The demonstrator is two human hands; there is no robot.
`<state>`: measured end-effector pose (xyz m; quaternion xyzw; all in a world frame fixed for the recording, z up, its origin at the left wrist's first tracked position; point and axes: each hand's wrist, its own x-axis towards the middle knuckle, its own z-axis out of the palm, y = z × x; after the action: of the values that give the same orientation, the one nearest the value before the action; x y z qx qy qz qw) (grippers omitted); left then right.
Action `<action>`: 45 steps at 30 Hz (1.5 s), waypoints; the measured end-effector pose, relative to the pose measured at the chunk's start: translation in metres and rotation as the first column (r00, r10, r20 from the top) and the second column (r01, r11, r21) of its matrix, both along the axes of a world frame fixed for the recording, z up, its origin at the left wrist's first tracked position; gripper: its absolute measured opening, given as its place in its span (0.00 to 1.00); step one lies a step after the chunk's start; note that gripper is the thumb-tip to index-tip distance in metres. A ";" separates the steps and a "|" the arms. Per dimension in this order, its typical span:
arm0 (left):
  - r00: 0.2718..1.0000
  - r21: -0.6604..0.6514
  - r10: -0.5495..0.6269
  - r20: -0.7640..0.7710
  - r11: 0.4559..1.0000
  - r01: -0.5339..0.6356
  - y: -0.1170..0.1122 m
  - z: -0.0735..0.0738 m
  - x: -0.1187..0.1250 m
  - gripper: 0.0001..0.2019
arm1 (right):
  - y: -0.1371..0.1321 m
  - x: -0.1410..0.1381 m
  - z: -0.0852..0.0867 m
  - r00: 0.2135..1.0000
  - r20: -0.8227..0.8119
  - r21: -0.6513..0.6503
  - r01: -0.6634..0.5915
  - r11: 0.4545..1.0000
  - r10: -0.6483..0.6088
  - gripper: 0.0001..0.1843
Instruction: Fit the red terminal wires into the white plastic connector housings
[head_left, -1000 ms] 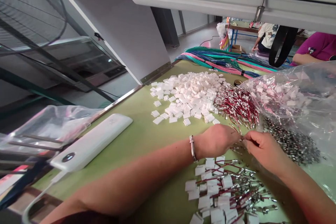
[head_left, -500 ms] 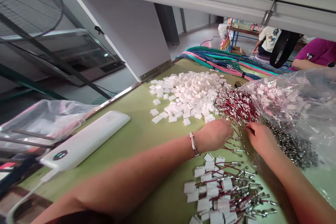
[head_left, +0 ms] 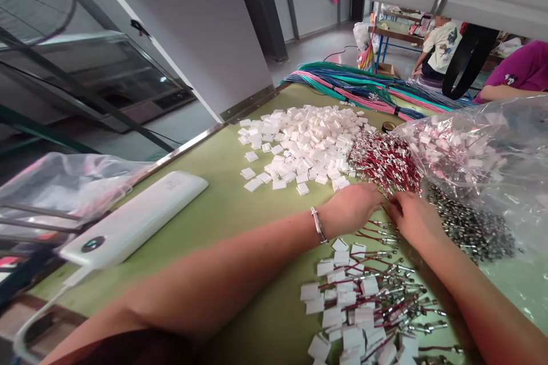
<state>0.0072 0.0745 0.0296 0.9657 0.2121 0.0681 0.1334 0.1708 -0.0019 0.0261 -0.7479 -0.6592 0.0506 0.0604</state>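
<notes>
My left hand [head_left: 356, 205], with a bracelet [head_left: 317, 223] at the wrist, is closed at the front edge of a pile of short red wires with metal terminals [head_left: 381, 159]. Close beside it, my right hand [head_left: 414, 218] has its thumb and fingers pinched together at the same edge. The fingertips nearly meet, and what they hold is too small to make out. Several loose red wires [head_left: 379, 232] lie below the hands. Nearer me are rows of red wires with white plastic connector housings [head_left: 342, 316] on one end and bare metal terminals on the other.
Loose white housings [head_left: 299, 142] are heaped left of the wires. To the right lie dark metal pieces [head_left: 475, 228] and a clear plastic bag [head_left: 509, 154]. A white power bank [head_left: 141, 222] with a cable sits left. Bundled coloured cables [head_left: 363, 91] run behind; two people are beyond.
My right hand has moved left and slightly up, closing in on my left hand at the wire pile. My left hand has risen slightly in view; the camera view has shifted a little.
</notes>
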 end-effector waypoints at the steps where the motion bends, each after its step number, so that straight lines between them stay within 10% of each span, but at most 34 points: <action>1: 1.000 0.014 -0.004 0.012 1.000 0.004 0.001 -0.003 0.001 0.11 | 0.000 0.000 0.000 1.000 0.002 -0.002 0.006 1.000 -0.006 0.11; 7: 0.999 0.082 0.041 -0.023 0.996 -0.039 0.008 -0.014 0.000 0.09 | -0.003 0.019 0.008 0.995 -0.093 0.073 -0.032 0.997 0.039 0.09; 16: 0.959 0.111 0.145 -0.246 0.987 -0.120 0.006 0.028 -0.017 0.09 | -0.010 0.046 0.020 0.953 -0.292 0.343 0.023 0.939 0.084 0.08; 22: 0.930 0.206 -0.180 0.321 0.971 0.117 -0.008 0.029 -0.012 0.16 | -0.017 0.016 0.015 0.940 -0.321 0.242 -0.041 0.969 0.120 0.11; 25: 0.912 0.262 -0.326 0.249 0.929 0.260 -0.013 0.014 -0.009 0.24 | -0.020 -0.006 0.012 0.904 -0.416 0.166 -0.036 0.986 0.103 0.12; 30: 0.982 0.133 -0.134 0.131 0.984 0.116 -0.015 0.000 -0.006 0.24 | -0.020 0.004 0.025 0.749 -0.662 -0.029 -0.067 0.997 0.032 0.13; 34: 0.957 -0.124 0.124 0.263 0.988 -0.094 -0.006 0.007 -0.007 0.13 | -0.019 0.052 0.042 0.974 -0.195 -0.075 0.103 0.992 -0.116 0.12; 37: 0.913 -0.315 0.220 0.344 0.943 -0.108 0.003 0.008 -0.006 0.14 | -0.016 0.076 0.041 0.950 0.228 -0.182 0.258 0.949 -0.214 0.11; 45: 0.839 -0.551 0.378 0.393 0.827 -0.115 0.009 0.000 -0.004 0.11 | -0.012 0.076 0.027 0.953 0.277 -0.201 0.186 0.962 -0.127 0.13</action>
<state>0.0031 0.0837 0.0293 0.8102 0.3089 0.2672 0.4204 0.2471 -0.0143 0.0529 -0.8001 -0.5897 0.0208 -0.1081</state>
